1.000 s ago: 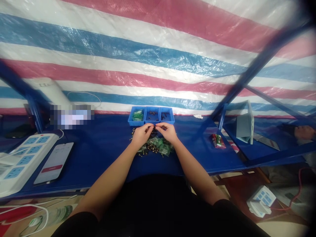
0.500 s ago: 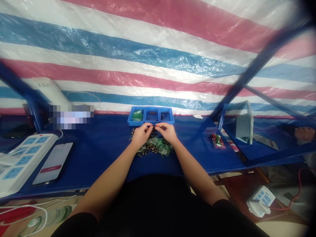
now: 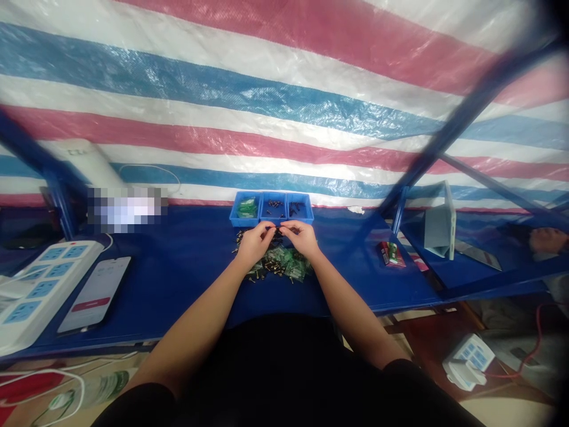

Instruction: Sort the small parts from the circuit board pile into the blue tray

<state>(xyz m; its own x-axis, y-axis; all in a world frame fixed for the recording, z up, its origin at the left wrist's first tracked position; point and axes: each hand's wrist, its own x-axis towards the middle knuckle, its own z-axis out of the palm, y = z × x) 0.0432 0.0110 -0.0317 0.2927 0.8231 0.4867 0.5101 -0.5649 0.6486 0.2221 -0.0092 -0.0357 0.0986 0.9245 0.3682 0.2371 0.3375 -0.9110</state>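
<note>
My left hand point(image 3: 256, 242) and my right hand point(image 3: 301, 235) meet fingertip to fingertip over a mixed pile. Both are closed in a pinch around a small dark piece point(image 3: 278, 229), too small to name and partly covered by the fingers. Beneath the hands lie green packets or boards point(image 3: 288, 261) mixed with dark and brass-coloured screw-like parts point(image 3: 258, 271). Just beyond the fingers stand three joined blue bins: the left bin point(image 3: 233, 219) holds green pieces, the middle bin point(image 3: 268, 198) a few brownish small parts, the right bin point(image 3: 309, 219) black screw-like parts.
A phone point(image 3: 95, 293) and a white power strip point(image 3: 66, 279) lie on the blue table point(image 3: 178, 267) at left. At right are a small red box point(image 3: 392, 254), a tablet in a stand cover point(image 3: 440, 225) and another person's hand point(image 3: 547, 240). Blue frame bars point(image 3: 422, 154) slant upward.
My two hands stay almost in place, with fingers pinched together over the pile. At the far right, the other person's hand has shifted slightly.
</note>
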